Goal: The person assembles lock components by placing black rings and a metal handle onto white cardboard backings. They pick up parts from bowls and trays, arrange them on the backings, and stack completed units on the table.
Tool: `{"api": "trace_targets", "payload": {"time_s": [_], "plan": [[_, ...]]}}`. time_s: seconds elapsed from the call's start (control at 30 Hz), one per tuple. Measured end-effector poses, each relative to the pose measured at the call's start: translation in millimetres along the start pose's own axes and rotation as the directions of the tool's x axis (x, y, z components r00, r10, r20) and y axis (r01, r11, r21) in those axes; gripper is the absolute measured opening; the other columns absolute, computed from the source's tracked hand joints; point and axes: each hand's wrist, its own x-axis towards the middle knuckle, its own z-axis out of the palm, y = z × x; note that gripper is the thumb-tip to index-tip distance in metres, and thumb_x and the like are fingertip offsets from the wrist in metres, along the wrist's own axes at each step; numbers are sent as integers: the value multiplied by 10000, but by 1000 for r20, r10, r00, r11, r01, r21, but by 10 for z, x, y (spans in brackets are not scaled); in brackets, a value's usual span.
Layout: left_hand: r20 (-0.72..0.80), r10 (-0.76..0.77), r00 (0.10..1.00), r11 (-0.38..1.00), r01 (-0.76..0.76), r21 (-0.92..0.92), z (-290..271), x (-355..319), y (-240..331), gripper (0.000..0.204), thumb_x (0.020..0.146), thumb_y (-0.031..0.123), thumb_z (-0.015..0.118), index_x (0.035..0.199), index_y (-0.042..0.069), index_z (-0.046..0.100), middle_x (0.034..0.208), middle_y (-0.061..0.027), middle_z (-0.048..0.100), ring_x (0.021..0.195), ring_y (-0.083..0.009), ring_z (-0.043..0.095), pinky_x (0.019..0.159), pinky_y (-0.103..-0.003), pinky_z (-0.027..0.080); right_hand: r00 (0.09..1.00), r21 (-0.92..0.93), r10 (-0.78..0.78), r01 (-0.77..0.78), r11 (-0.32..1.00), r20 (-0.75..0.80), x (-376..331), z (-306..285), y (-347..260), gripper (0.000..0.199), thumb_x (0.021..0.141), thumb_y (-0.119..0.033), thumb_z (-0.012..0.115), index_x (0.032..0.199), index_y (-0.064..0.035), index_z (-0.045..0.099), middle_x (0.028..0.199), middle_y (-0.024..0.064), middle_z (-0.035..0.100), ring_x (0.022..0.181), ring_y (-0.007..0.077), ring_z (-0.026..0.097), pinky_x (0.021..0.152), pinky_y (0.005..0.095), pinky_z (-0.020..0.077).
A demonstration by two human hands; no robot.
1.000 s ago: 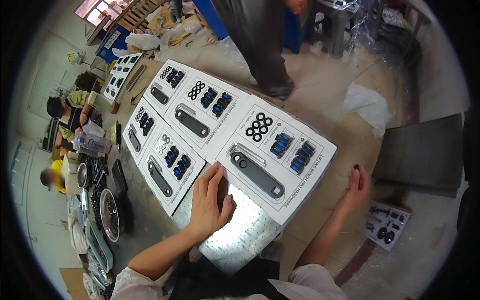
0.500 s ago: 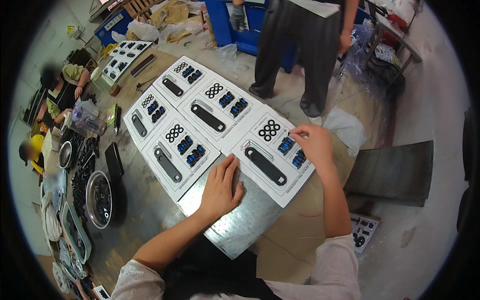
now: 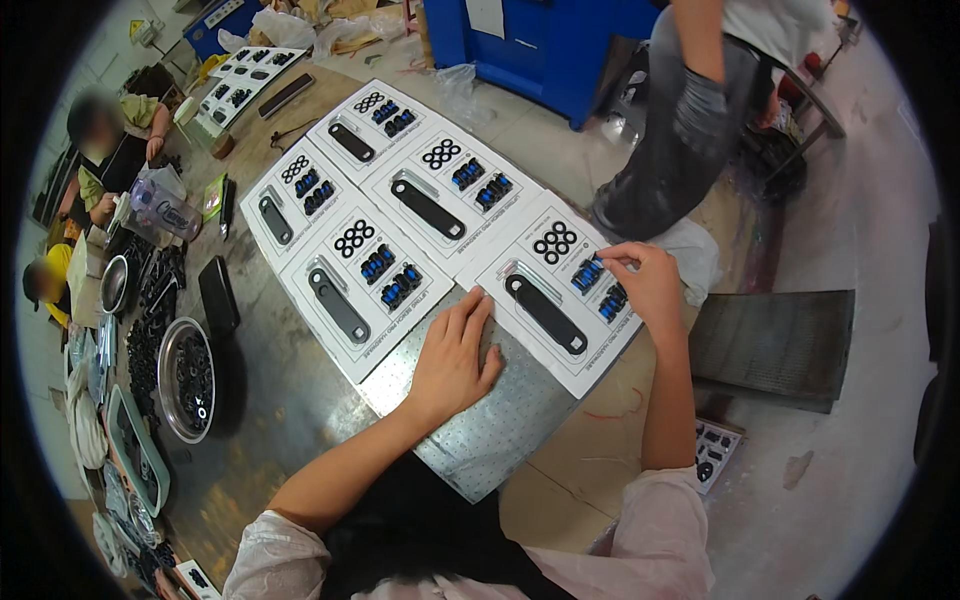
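Note:
My left hand (image 3: 455, 350) lies with its fingers stretched out, the tips on the near left edge of the closest white hardware card (image 3: 490, 308). At that card's right side, my right hand (image 3: 648, 285) has thumb and forefinger pinched at the end of the upper group of black bolts with blue bands (image 3: 586, 274). Whatever lies between those fingertips is too small to make out. Below is a second bolt group (image 3: 612, 301). The same card carries black rings (image 3: 554, 243), a long black flat bar (image 3: 545, 316) and thin metal rods alongside it.
Several similar packed cards (image 3: 335, 310) adjoin on the metal table (image 3: 460, 440). To the left are a steel bowl of black parts (image 3: 187, 380), a black phone-like slab (image 3: 217, 296) and a green-rimmed tray (image 3: 140, 450). Co-workers sit far left; another person (image 3: 680, 140) stands beyond the table.
My right fingertips have shifted slightly closer to the upper bolts. The left hand stays on the card's edge. The person beyond the table has moved right and leans, and the view has shifted a little.

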Motion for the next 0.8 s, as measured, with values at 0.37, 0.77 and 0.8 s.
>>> {"api": "trace_targets", "payload": {"time_s": [0.37,0.77,0.8], "plan": [[-2,8,1000,1000,-8,5,18,-14,-42,623,863,198,649,1395,-62,457,1449,-207,448,1238,-352,489,1079,-431,397,999,-156,-10,17,988,43,-42,-113,-182,157,886,-121,695,1014,-106,783,949,100,713,845,259,661,760,343,520],[12,-25,1000,999,25,-36,13,-19,-57,634,838,174,667,1402,-32,463,1447,-199,460,1240,-347,491,1084,-423,400,948,-316,-317,309,897,28,-8,209,-410,83,839,-119,714,897,-136,771,1181,58,637,1038,287,617,875,392,497],[10,-24,1000,999,24,-33,11,-20,-57,636,837,176,667,1403,-30,462,1448,-198,459,1240,-344,491,1085,-421,399,950,-306,-310,302,903,22,-7,219,-413,87,838,-116,714,899,-137,772,1182,59,637,1037,287,617,874,394,499]]}}
